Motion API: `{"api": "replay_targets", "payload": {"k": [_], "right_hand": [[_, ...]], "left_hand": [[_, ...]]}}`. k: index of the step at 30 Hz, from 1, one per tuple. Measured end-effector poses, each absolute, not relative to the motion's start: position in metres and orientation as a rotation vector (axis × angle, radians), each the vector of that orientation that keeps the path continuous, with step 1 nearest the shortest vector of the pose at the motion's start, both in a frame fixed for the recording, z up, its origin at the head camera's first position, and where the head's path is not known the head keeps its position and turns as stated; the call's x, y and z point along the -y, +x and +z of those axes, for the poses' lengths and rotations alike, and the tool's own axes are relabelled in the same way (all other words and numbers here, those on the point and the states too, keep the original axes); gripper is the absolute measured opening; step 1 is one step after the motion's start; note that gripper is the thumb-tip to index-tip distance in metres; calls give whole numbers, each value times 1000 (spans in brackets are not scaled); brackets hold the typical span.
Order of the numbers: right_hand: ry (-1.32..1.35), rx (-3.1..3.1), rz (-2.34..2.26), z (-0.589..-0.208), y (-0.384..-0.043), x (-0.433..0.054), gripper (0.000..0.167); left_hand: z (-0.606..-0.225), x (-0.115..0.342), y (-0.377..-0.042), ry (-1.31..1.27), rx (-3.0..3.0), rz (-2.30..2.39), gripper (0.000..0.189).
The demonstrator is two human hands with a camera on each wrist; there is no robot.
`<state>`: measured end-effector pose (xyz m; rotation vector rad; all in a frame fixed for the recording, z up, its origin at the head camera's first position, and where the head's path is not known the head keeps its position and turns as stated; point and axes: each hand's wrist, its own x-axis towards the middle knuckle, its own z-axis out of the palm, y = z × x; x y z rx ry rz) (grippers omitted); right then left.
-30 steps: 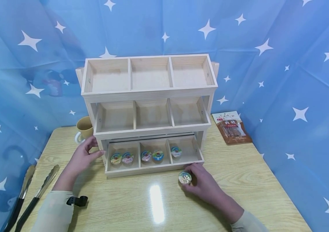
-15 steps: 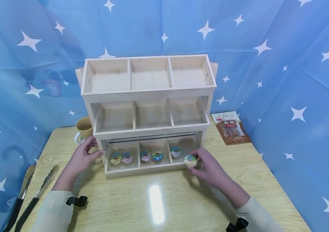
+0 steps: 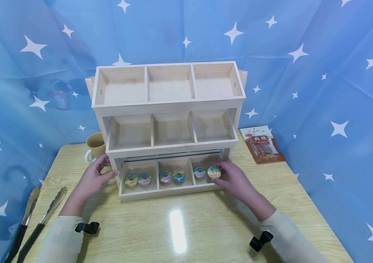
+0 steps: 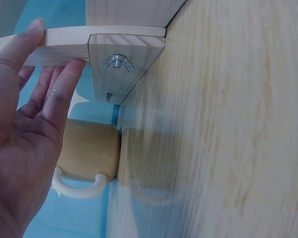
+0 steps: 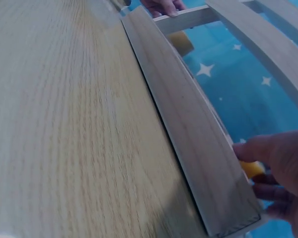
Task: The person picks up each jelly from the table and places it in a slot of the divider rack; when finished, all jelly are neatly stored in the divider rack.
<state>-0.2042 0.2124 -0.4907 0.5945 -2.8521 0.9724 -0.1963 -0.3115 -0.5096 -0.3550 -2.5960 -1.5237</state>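
A three-tier wooden rack [image 3: 170,106] stands on the table, each tier split into three compartments. My right hand [image 3: 237,182] pinches a yellow-lidded jelly cup [image 3: 214,172] inside the bottom tier's right compartment, beside a blue-and-pink-lidded jelly cup [image 3: 199,172]. In the right wrist view, the tier's front board partly hides the held yellow cup [image 5: 252,169]. Two jelly cups [image 3: 145,178] sit in the bottom left compartment and two more [image 3: 178,176] in the middle one. My left hand [image 3: 92,177] holds the rack's left side, thumb and fingers around its wooden bar [image 4: 64,47].
A tan mug [image 3: 96,144] with a white handle is behind my left hand. Black-handled tongs [image 3: 42,223] lie at the table's left edge. On the right rests a brown snack packet [image 3: 262,145]. A blue star-patterned curtain [image 3: 186,29] surrounds the table.
My right hand has lifted the yellow-lidded jelly cup from in front of the rack, over the front board and into the bottom right compartment. My left hand stays on the rack.
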Motion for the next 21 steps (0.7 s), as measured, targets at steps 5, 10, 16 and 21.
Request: {"api": "replay_targets", "payload": {"k": [5,10,16,21], "right_hand": [[547,2902,938,-491,-210,-210,43],[521,2934,878,-489,-213,-206,44],[517,2962,822,-490,-215,-202,49],[495,2984,783,-491,-218,-198,54]], "left_hand": [[-509,311,-198,-331,2606,-1515,53],[-508,311,-197,-313,2611,-1513,52],[-507,311,-195,-326,2608,-1507,55],[-508,310,-195,-339,2592,-1522,55]]}}
